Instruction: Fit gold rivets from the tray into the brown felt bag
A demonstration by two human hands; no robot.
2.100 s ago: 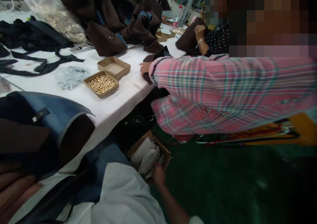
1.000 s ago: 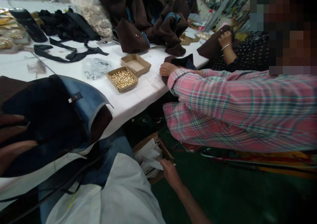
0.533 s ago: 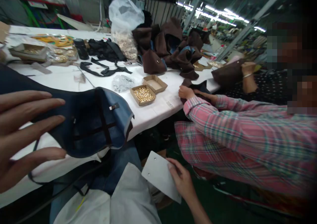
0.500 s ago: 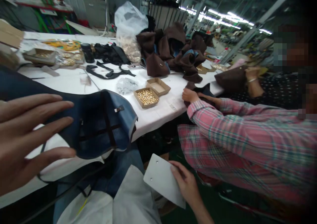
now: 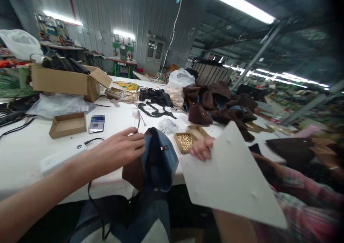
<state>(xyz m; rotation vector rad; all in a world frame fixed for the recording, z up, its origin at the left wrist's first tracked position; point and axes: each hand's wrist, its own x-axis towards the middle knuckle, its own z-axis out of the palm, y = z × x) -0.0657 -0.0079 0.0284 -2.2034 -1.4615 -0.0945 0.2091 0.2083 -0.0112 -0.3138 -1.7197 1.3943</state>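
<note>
My left hand (image 5: pixel 126 146) is closed at the upper edge of a bag (image 5: pixel 161 157) with a blue inside and brown outside. Its fingers pinch together there, and a thin dark edge sticks up above them. The bag hangs open over my lap at the table's front edge, with a small label on its inner wall. My right hand (image 5: pixel 201 149) grips a stiff white board (image 5: pixel 228 178) by its edge, raised and tilted in front of me. Small round bumps show on the board. Behind this hand stands a small cardboard box of gold-coloured studs (image 5: pixel 185 142).
On the white table (image 5: pixel 113 119) lie an empty cardboard tray (image 5: pixel 67 124), a phone (image 5: pixel 96 124), a white power strip (image 5: pixel 63 159), black straps (image 5: pixel 154 110) and a pile of brown bags (image 5: pixel 212 100). At right, a co-worker's plaid sleeve (image 5: pixel 303 182) is close to the board.
My view has swung up and left. My left hand, spread open before, is now closed on the bag's edge. My right hand has lifted the white board from low beside my lap.
</note>
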